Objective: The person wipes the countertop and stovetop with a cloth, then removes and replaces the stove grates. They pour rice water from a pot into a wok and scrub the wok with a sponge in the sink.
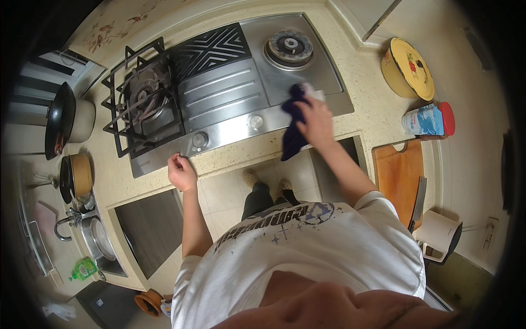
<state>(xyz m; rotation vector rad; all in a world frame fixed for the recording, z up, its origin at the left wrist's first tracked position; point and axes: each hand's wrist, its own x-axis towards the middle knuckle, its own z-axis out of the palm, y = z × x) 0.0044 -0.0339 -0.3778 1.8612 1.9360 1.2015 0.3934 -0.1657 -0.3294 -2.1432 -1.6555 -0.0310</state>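
My right hand (317, 123) grips a dark purple cloth (294, 123) against the front right part of the steel gas hob (222, 94). A whitish piece (316, 93) shows beyond my fingers, perhaps another part of the cloth. The cloth's lower end hangs over the counter's front edge. With its fingers curled, my left hand (182, 172) rests at the hob's front left edge, and nothing shows in it. Between the hands are two control knobs (199, 140). The right burner (290, 46) is bare of a grate, while black pan supports (144, 98) stand over the left burner.
On the right are a yellow enamel pot (404, 70), a red-lidded jar (446, 119), a wooden cutting board (396, 172) with a knife (418, 199), and a white kettle-like appliance (437, 236). Leftward stand a wok (61, 121), a pot (80, 174) and a sink (102, 242).
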